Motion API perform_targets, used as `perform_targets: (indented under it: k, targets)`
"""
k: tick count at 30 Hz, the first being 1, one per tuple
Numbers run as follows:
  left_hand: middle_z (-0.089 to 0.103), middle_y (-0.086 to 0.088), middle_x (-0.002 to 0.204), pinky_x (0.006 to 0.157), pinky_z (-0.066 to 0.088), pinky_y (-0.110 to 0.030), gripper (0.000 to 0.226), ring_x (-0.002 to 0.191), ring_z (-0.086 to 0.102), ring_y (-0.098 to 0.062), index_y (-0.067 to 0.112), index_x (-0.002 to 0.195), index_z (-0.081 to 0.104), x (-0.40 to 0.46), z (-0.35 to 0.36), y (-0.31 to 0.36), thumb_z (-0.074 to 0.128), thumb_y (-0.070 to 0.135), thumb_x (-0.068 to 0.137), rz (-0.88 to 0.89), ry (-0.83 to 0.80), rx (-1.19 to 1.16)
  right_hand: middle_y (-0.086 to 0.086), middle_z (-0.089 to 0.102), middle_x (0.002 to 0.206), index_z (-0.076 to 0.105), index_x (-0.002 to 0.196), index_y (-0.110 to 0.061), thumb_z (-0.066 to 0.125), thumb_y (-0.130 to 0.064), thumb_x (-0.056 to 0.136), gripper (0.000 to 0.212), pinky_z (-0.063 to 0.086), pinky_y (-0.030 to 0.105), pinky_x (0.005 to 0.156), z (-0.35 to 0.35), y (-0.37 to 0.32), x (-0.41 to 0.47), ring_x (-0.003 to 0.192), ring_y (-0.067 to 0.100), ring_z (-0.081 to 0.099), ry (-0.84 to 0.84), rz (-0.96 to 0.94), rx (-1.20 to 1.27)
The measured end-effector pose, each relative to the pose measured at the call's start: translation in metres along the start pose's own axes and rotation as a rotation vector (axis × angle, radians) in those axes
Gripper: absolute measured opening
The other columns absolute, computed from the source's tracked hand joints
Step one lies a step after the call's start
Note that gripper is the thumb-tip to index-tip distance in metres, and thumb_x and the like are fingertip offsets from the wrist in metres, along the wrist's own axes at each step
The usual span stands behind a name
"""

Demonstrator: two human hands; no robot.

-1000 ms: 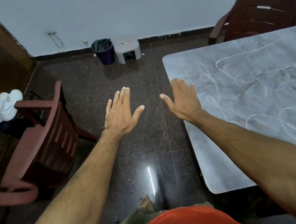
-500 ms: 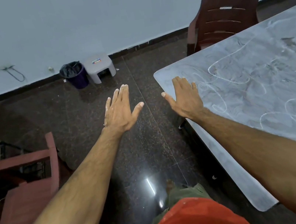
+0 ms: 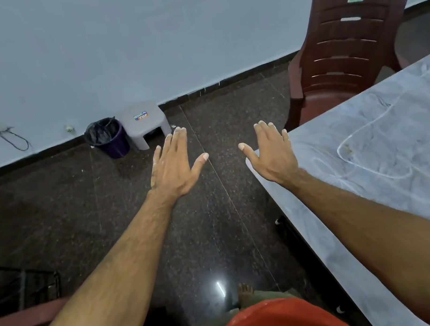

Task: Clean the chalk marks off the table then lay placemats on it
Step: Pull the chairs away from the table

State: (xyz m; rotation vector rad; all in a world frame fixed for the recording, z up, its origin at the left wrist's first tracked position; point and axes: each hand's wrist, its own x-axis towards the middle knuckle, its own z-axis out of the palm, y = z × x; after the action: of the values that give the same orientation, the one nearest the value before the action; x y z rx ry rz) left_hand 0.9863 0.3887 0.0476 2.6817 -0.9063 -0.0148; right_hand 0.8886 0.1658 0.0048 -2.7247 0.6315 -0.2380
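Observation:
A grey marbled table [image 3: 331, 229] fills the right side, with white chalk marks [image 3: 363, 164] looping across its top. My left hand [image 3: 174, 169] is held flat over the dark floor, palm down, fingers apart, holding nothing. Stretched out just as flat and empty, my right hand [image 3: 273, 153] hovers at the table's near-left corner. No cloth or placemat is in view.
A dark red plastic chair [image 3: 345, 52] stands at the table's far side. A purple bin [image 3: 108, 137] and a grey stool [image 3: 145, 123] sit against the wall. Another red chair [image 3: 14, 324] and a black wire rack [image 3: 11, 288] are at the lower left.
The view has swung right and up: the left chair has slid mostly out of frame and the table has shifted right. Both hands stay open and outstretched.

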Motion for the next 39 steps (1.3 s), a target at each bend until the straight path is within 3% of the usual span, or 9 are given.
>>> perform_targets:
  k: [12, 25, 39]
  targets:
    - [0.014, -0.005, 0.166, 0.123, 0.014, -0.048, 0.079, 0.152, 0.015, -0.025, 0.014, 0.158, 0.014, 0.161, 0.009, -0.059, 0.035, 0.061, 0.098, 0.135, -0.05, 0.011, 0.01, 0.026, 0.161, 0.029, 0.153, -0.008, 0.03, -0.06, 0.1, 0.074, 0.009, 0.052, 0.122, 0.02, -0.017, 0.129, 0.152, 0.027, 0.016, 0.041, 0.09, -0.002]
    - [0.013, -0.004, 0.166, 0.122, 0.011, -0.049, 0.079, 0.153, 0.012, -0.023, 0.016, 0.158, 0.013, 0.358, -0.002, -0.121, 0.035, 0.062, 0.098, 0.412, -0.164, -0.01, 0.011, 0.022, 0.163, 0.025, 0.154, -0.006, 0.032, -0.06, 0.1, 0.077, 0.007, 0.052, 0.123, 0.044, -0.054, 0.256, 0.152, 0.026, 0.013, 0.13, 0.396, 0.008]
    - [0.014, -0.003, 0.166, 0.122, 0.012, -0.05, 0.078, 0.153, 0.013, -0.023, 0.015, 0.158, 0.015, 0.538, 0.037, -0.107, 0.037, 0.06, 0.098, 0.617, -0.251, -0.034, 0.01, 0.025, 0.162, 0.028, 0.152, -0.007, 0.032, -0.063, 0.098, 0.078, 0.008, 0.052, 0.122, 0.067, -0.016, 0.387, 0.151, 0.026, 0.016, 0.201, 0.591, -0.015]
